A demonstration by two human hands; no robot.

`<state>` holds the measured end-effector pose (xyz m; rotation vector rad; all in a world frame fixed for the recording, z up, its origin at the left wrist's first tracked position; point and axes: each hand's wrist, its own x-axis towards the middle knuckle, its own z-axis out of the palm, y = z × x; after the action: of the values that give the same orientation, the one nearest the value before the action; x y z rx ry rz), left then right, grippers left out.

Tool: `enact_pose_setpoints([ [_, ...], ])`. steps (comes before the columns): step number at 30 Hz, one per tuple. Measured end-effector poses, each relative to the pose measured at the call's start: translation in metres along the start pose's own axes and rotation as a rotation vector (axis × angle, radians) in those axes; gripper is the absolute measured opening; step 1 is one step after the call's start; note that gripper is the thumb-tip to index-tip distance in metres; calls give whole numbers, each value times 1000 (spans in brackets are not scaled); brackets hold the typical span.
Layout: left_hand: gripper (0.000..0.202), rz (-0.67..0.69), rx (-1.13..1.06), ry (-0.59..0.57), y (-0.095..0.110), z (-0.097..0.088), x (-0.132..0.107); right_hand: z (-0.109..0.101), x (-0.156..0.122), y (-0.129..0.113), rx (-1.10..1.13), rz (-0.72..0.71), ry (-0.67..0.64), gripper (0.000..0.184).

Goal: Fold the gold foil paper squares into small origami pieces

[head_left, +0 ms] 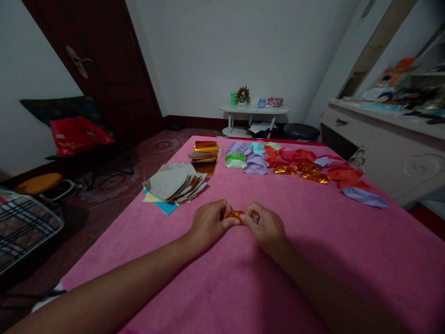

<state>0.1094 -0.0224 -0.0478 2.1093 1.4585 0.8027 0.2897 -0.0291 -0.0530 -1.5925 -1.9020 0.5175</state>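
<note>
Between my two hands, low over the pink cloth, is a small piece of folded gold foil paper (236,215). My left hand (210,220) pinches its left end between thumb and fingers. The right end is pinched by my right hand (266,225). Fingers cover much of the paper, so its exact shape is partly hidden. Beyond my left hand lies a fanned stack of greyish paper sheets (177,182), with blue and yellow sheets under it. Folded gold foil pieces (314,176) lie past my right hand.
A pile of gold foil sheets (206,153) sits at the table's far left. Folded purple, green and red paper pieces (256,163) spread along the far side of the pink cloth (194,278). A dresser (392,144) stands right; a chair with a red bag (78,134) stands left.
</note>
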Motion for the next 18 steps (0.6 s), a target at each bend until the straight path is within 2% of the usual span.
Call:
enact_pose_setpoints([
  [5, 21, -91, -440, 41, -8, 13, 13, 7, 2, 10, 333, 22, -23, 18],
  [9, 20, -106, -577, -8, -2, 13, 13, 7, 3, 10, 442, 7, -82, 24],
  [12, 25, -72, -528, -23, 4, 11, 8, 5, 3, 7, 413, -22, -59, 30],
  [18, 33, -15, -251, 68, 8, 6, 6, 1, -1, -4, 344, -89, 4, 32],
])
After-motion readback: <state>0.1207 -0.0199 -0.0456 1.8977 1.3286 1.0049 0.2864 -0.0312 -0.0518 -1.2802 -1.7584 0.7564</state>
